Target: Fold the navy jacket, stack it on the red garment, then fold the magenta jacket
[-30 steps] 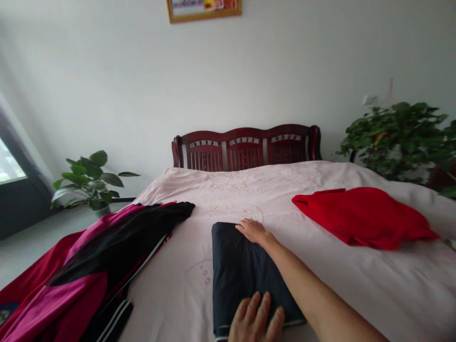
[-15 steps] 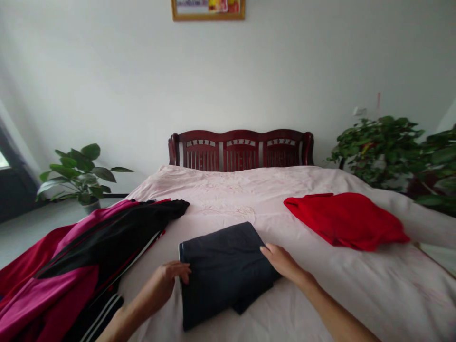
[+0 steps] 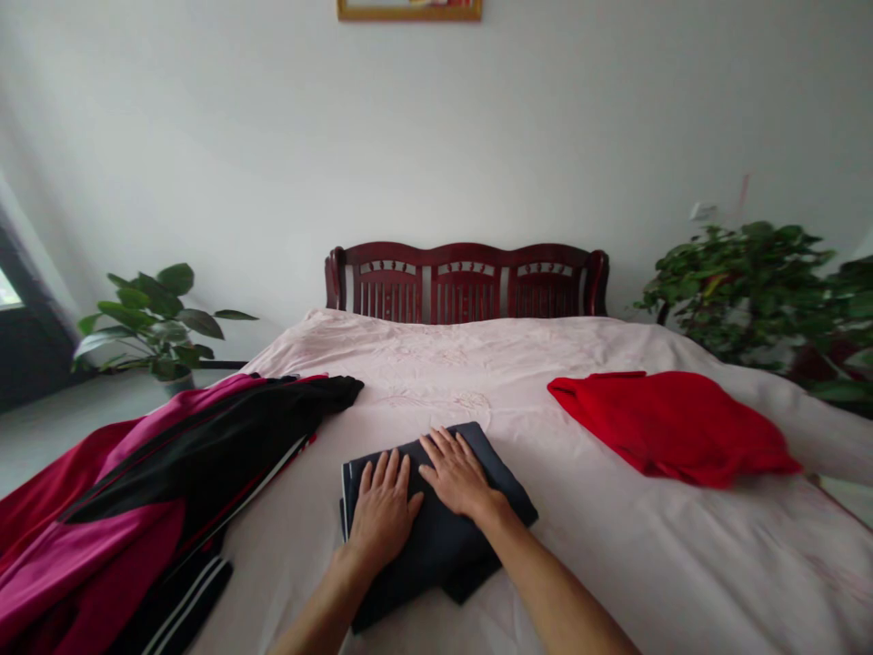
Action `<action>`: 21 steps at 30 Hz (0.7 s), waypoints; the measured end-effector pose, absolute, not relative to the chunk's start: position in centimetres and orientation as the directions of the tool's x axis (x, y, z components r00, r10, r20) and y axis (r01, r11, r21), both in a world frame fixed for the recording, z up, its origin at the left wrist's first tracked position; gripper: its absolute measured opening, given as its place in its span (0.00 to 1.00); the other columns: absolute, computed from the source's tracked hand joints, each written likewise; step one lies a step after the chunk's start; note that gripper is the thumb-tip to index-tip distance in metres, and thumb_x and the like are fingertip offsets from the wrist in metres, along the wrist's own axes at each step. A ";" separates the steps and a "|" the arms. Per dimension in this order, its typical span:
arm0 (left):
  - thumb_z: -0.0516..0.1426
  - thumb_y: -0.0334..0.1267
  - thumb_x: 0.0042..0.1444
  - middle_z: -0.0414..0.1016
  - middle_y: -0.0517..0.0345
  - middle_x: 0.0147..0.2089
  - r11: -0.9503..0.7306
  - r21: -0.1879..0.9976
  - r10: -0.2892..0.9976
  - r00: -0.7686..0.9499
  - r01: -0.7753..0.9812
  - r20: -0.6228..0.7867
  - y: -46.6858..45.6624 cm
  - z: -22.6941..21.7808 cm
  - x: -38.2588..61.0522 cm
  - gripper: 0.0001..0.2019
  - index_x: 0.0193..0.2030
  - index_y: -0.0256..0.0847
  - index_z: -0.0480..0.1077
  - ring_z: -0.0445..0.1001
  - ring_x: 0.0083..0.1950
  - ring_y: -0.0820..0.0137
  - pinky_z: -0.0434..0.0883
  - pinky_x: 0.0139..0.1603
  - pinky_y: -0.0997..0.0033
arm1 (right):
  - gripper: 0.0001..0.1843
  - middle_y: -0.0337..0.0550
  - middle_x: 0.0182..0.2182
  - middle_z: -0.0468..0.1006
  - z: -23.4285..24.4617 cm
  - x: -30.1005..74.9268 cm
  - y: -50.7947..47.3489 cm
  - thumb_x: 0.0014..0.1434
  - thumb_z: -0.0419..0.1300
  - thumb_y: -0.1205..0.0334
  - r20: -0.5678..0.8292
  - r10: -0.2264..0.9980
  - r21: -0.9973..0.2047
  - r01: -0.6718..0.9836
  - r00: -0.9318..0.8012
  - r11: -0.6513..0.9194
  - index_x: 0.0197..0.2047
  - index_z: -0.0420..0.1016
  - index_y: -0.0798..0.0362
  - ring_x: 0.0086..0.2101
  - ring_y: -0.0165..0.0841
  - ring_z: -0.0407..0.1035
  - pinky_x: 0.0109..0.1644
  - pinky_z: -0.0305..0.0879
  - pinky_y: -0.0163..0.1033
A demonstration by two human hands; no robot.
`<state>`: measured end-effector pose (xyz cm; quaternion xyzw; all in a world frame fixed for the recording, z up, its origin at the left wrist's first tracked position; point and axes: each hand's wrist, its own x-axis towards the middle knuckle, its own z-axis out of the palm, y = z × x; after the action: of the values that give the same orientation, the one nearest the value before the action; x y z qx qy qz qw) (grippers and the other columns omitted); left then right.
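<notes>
while your left hand (image 3: 383, 511) and right hand (image 3: 458, 473) lie flat, fingers unclenched and outstretched, the folded dark garment (image 3: 440, 549) sits beneath them.

I honestly can't make out what's in the gold-framed picture (image 3: 409, 15) up top centre, the upper edge chops most of it off. Bare left hand (image 3: 382, 511) and bare right hand (image 3: 456, 473) cover part of the folded dark navy cloth (image 3: 446, 546), low centre. Black, pink and red clothes pile (image 3: 225, 464) gets cut off lower left, bushy green plant (image 3: 750, 282) far right.
</notes>
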<state>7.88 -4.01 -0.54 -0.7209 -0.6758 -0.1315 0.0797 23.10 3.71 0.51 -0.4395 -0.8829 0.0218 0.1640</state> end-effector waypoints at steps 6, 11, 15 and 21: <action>0.52 0.46 0.64 0.56 0.40 0.73 0.058 0.099 0.941 -0.087 0.993 0.328 -4.8 -1.2 5.4 0.30 0.70 0.36 0.59 0.51 0.74 0.49 0.49 0.72 0.43 | 0.34 0.51 0.71 0.52 0.6 24.9 6.5 0.69 0.46 0.47 0.219 0.870 -0.242 0.839 -0.441 0.487 0.72 0.54 0.56 0.71 0.42 0.40 0.73 0.30 0.53; 0.52 0.46 0.63 0.48 0.33 0.75 0.149 0.463 0.941 -0.268 0.874 0.204 -5.1 -2.5 1.6 0.36 0.73 0.27 0.49 0.51 0.75 0.50 0.56 0.71 0.51 | 0.34 0.51 0.71 0.52 0.4 26.9 8.5 0.63 0.56 0.53 0.132 0.950 -0.643 0.704 -0.284 0.300 0.70 0.58 0.54 0.70 0.45 0.40 0.73 0.33 0.53; 0.59 0.47 0.57 0.55 0.34 0.73 0.154 0.758 0.926 -0.359 0.634 0.112 -5.0 -2.7 -0.5 0.43 0.73 0.30 0.46 0.56 0.73 0.53 0.58 0.70 0.56 | 0.39 0.55 0.70 0.55 0.1 29.3 9.5 0.59 0.60 0.55 0.065 0.968 -0.767 0.609 -0.241 0.203 0.71 0.55 0.54 0.68 0.45 0.50 0.71 0.45 0.52; 0.71 0.43 0.42 0.74 0.40 0.59 0.181 0.982 0.922 -0.340 -0.050 -0.187 -4.2 0.1 -1.1 0.40 0.62 0.35 0.64 0.76 0.57 0.54 0.74 0.54 0.63 | 0.34 0.51 0.54 0.78 1.3 32.1 8.3 0.52 0.64 0.55 -0.034 0.926 -0.922 0.369 -0.375 0.115 0.61 0.66 0.53 0.51 0.41 0.74 0.56 0.70 0.45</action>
<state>-1.14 -4.17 0.05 -0.3514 -0.6197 -0.5348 -0.4544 32.10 8.35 1.30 -0.4727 -0.6847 0.4679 0.2980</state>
